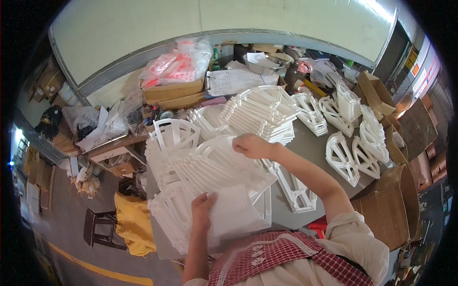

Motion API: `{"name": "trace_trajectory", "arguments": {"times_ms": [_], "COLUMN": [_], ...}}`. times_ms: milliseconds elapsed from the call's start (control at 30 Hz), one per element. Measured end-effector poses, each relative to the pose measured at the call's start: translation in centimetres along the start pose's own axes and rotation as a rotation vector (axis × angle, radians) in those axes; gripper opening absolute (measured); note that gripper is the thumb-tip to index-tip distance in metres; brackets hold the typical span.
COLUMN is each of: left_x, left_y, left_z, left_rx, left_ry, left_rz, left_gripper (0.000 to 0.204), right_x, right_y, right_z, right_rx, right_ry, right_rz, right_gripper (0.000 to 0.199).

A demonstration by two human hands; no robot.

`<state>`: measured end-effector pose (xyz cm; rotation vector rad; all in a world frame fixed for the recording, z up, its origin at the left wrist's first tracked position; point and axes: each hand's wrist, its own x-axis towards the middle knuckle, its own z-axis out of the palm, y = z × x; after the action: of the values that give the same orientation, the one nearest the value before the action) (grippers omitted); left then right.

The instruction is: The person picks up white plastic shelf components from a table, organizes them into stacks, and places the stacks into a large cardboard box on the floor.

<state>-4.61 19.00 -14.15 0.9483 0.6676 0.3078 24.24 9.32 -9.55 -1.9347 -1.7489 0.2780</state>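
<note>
My left hand (204, 205) is closed on the left edge of a whitish, translucent flat sheet or bag (236, 209) near the table's front edge. Farther up, my right hand (250, 145) pinches at the top corner of a white fan-shaped plastic frame (217, 152), which lies over a row of overlapping frames. Whether a thin film covers that frame I cannot make out. Around both hands, more white frames are piled, with a tall stack (260, 109) behind my right hand and a single frame (296, 190) under my right forearm.
Several loose frames (341, 157) lie on the grey table (319, 143) at the right, beside open cardboard boxes (381, 205). A carton with red-and-clear plastic bags (181, 64), papers (234, 81) and a metal bowl (262, 64) stand at the back. A dark stool (102, 229) and yellow cloth (133, 224) are left.
</note>
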Motion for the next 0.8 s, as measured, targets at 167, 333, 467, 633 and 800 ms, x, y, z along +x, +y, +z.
{"name": "trace_trajectory", "arguments": {"times_ms": [167,333,467,633,800], "left_x": [0.2,-0.2,-0.1,0.6,0.1], "left_y": [-0.3,0.1,-0.1,-0.8,0.0], "left_z": [-0.6,0.0,0.0,-1.0,0.3], "left_rx": [0.065,0.077,0.065,0.088,0.121], "left_ry": [0.012,0.025,0.039,0.03,0.022], "left_rz": [0.002,0.013,0.024,0.008,0.036], "left_gripper": [0.013,0.013,0.012,0.014,0.013], "right_x": [2.0,2.2,1.5,-0.2,0.1], "right_y": [1.4,1.0,1.1,-0.5,3.3], "right_z": [1.5,2.4,1.2,2.4,5.1], "right_rx": [-0.182,-0.374,-0.151,-0.087,-0.04], "right_ry": [-0.174,0.015,0.13,0.066,0.178], "right_rz": [0.08,0.155,0.514,0.529,0.479], "right_gripper": [0.012,0.019,0.031,0.041,0.049]}}
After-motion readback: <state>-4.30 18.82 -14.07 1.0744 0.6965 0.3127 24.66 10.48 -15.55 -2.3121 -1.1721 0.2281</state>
